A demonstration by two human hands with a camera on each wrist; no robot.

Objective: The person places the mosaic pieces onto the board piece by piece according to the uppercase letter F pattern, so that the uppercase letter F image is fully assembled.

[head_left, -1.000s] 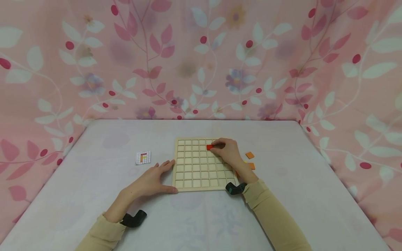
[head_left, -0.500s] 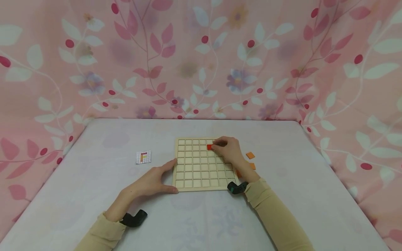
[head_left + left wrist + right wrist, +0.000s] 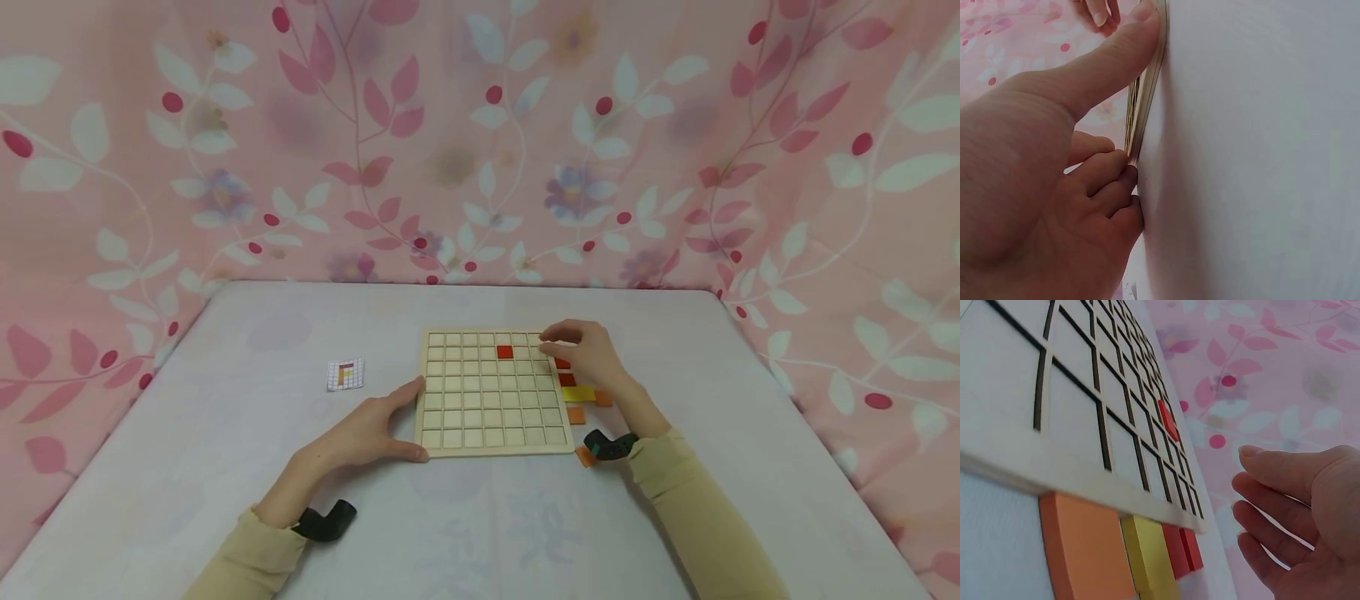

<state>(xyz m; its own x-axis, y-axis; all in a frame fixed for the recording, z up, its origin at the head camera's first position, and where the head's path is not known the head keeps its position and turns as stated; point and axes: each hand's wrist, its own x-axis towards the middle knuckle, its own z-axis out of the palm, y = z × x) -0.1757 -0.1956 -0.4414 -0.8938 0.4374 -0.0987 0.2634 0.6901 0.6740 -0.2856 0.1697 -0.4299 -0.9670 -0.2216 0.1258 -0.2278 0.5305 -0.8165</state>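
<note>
one red tile [image 3: 505, 352] in the board [image 3: 483, 400], one o'clock; other tiles [image 3: 579, 394] left outside, three; left hand [image 3: 363, 432], right hand [image 3: 592, 352]: fingers spread.

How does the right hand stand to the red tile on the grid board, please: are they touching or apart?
Apart: the head view plainly shows a bare grid square between the right hand and the red tile.

Head view looks forward-down from above; tilted wrist views sit close; all share the board [image 3: 488, 400].
</note>
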